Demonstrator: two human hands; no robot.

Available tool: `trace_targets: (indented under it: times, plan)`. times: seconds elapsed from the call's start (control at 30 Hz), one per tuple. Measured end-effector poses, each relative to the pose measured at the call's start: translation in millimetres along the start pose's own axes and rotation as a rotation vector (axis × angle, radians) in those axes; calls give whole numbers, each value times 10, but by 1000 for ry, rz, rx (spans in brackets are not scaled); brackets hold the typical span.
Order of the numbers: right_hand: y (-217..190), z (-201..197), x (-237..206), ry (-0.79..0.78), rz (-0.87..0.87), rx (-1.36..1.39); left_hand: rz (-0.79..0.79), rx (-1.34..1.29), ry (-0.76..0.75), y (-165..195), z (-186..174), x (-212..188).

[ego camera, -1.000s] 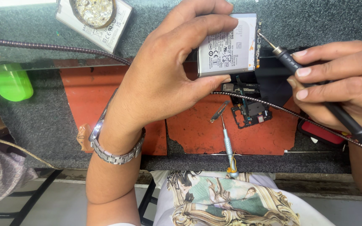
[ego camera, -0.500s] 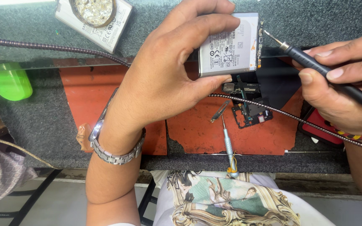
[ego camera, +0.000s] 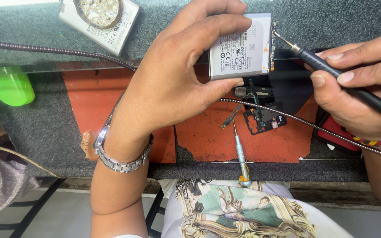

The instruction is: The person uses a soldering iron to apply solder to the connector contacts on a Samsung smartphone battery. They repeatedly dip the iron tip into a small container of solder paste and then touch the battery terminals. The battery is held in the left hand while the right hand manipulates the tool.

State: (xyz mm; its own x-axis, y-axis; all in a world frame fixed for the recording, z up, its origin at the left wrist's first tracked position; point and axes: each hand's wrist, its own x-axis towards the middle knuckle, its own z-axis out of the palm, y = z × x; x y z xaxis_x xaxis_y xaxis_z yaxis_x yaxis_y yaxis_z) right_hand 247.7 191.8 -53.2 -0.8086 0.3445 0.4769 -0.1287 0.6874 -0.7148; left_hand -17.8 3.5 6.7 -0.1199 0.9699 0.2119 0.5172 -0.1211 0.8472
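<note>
Left hand (ego camera: pixel 173 83) pinches flat white rectangular phone battery (ego camera: pixel 240 46), top centre. Right hand (ego camera: pixel 358 83) grips thin black soldering pen (ego camera: pixel 345 81), tip at battery's right edge.

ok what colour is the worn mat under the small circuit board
Orange-red; the worn rubber mat shows best in the head view, beneath the small black circuit board.

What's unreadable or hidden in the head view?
- Phone battery: left part covered by the left hand.
- Soldering iron: rear cut off by the frame's right edge; shaft wrapped by the right hand.
- Circuit board: parts too small to identify.
</note>
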Motion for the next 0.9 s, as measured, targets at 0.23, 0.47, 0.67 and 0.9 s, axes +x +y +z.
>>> trace_targets:
  times: [0.23, 0.47, 0.67, 0.9]
  plan:
    - [14, -20, -16, -11, 2, 5, -8, -15, 0, 0, 2, -8]
    - [21, -10, -10, 3, 15, 19, -1, 9, 1, 8, -3, -3]
    - [4, -19, 15, -13, 26, 41, -6, 14, -3, 9, -3, 5]
    - [-2, -6, -10, 12, 92, 85, 4, 0, -3, -5, -3, -3]
